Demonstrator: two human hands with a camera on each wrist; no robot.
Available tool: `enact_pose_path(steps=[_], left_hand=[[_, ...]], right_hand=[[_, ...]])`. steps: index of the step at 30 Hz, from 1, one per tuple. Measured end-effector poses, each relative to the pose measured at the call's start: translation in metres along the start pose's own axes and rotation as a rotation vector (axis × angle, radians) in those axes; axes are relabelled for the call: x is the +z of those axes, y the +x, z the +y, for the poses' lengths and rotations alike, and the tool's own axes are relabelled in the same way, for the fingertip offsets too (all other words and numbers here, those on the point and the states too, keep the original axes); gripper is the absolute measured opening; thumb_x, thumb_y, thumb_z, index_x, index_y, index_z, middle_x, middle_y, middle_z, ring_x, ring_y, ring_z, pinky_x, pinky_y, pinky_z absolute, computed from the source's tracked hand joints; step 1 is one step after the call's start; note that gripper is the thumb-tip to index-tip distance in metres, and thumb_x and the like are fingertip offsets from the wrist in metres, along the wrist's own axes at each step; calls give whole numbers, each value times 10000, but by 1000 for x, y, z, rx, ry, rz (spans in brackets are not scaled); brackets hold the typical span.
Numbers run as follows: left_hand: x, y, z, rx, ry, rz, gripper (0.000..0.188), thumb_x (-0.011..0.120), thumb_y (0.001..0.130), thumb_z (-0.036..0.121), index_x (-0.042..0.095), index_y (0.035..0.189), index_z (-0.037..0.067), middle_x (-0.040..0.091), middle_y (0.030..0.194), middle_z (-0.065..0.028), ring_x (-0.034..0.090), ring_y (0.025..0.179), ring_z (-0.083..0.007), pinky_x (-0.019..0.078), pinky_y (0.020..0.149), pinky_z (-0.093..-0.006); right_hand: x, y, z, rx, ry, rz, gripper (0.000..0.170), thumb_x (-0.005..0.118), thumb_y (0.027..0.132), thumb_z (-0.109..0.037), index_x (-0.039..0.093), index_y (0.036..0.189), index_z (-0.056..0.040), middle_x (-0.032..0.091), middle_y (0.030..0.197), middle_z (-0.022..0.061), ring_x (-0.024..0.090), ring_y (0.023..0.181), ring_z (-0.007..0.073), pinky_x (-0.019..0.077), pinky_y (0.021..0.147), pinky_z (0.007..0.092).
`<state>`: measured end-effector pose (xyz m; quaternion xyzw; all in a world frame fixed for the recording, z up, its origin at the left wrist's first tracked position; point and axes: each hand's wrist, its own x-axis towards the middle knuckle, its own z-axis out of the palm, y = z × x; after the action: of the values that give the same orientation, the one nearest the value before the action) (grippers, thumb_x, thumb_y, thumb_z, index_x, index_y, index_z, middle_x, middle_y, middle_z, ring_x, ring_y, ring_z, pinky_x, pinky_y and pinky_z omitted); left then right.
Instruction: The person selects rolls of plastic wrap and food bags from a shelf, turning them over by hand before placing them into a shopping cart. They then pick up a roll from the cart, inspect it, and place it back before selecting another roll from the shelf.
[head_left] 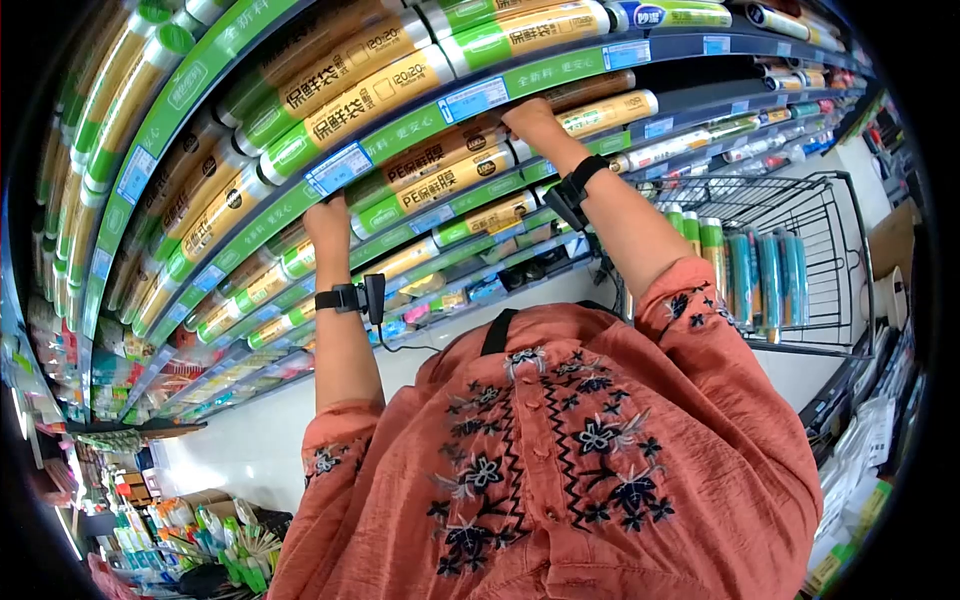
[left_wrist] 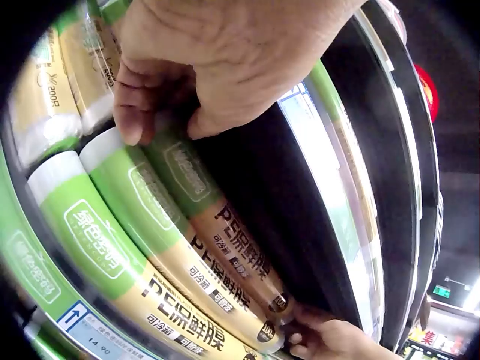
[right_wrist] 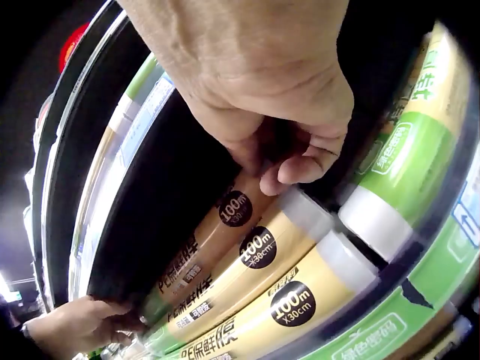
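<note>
a long shelving unit of dark tiers edged with green printed strips [head_left: 400, 136] curves across the head view, its levels stacked with film rolls. facing it is a person in a coral-red button-up shirt with dark floral embroidery [head_left: 555, 500], both bare forearms reaching into one tier. to the person's right stands a black wire shopping cart [head_left: 832, 265], with slim turquoise packages [head_left: 770, 285] standing beside green-and-yellow ones. in the tier where the hands are, three green-and-yellow tubular rolls of cling film with black lettering lie side by side: a front roll [left_wrist: 150, 289], a middle roll [left_wrist: 193, 247] just behind it, and a rearmost roll [left_wrist: 225, 225] next to the dark gap at the back. the left hand [left_wrist: 225, 60] has its fingers and thumb bent, pinching the green end of the rearmost roll; the right hand [right_wrist: 262, 82] pinches the opposite, yellow end, near the round black 100m mark [right_wrist: 235, 208]. whether that roll is raised off the shelf i cannot tell. each wrist wears a black strap with a small camera, one left [head_left: 350, 297], one right [head_left: 576, 190]. smaller still, blue-and-white price labels [head_left: 474, 99] sit along the shelf edges.
</note>
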<state>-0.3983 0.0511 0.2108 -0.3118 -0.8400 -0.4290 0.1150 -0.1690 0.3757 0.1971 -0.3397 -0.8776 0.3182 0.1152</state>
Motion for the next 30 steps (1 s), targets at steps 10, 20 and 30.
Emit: enact_pose_path(steps=[10, 20, 30], left_hand=[[-4, -9, 11, -39, -25, -5, 315, 673, 891, 271, 698, 1006, -21, 682, 768, -246, 662, 649, -355, 512, 666, -435], [-9, -36, 22, -162, -89, -28, 404, 642, 925, 249, 591, 1084, -120, 574, 1024, -246, 671, 835, -291, 543, 601, -426], [-33, -117, 46, -107, -342, -82, 474, 598, 964, 189, 489, 1355, -57, 523, 1279, -187, 595, 883, -174, 517, 736, -309]], right_hand=[[-8, -6, -17, 175, 123, -13, 341, 620, 880, -297, 727, 626, -96, 706, 633, 76, 681, 572, 154, 551, 711, 289], [-32, -62, -41, 223, 514, 80, 301, 625, 881, -206, 710, 773, 62, 691, 643, 149, 676, 553, 210, 550, 607, 346], [-31, -91, -47, 127, 749, 64, 346, 625, 929, -236, 564, 1047, 83, 666, 799, 112, 650, 645, 168, 539, 584, 301]])
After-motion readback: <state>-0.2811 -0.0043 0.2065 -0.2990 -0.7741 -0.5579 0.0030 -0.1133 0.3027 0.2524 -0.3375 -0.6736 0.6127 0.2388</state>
